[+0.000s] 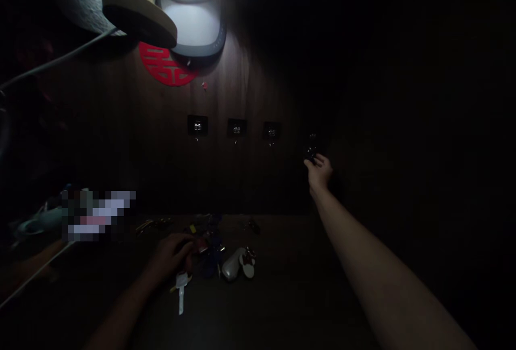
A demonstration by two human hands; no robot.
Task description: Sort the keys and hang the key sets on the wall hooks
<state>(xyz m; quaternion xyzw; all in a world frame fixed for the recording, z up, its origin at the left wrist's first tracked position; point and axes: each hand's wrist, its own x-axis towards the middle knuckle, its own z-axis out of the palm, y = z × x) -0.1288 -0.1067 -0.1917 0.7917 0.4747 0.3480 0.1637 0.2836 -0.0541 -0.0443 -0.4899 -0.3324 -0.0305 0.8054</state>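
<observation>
Against a dark wall (250, 178), my right hand (320, 174) seems busy at a small far-right fixture (311, 151), my left hand (170, 252) beside near-side trinkets (231, 268), whether fingers grip anything I cannot tell, any next move wanting careful aim.

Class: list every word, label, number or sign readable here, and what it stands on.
No text reads with certainty.
Round red cut-out: character-like strokes, partly covered, unreadable as a whole.
Grey panel: rim marks too small.
Black plates: pale marks too small.
Pixelated patch: blurred out.

Dark tabletop (290, 296) with scattered trinkets (231, 268).
</observation>
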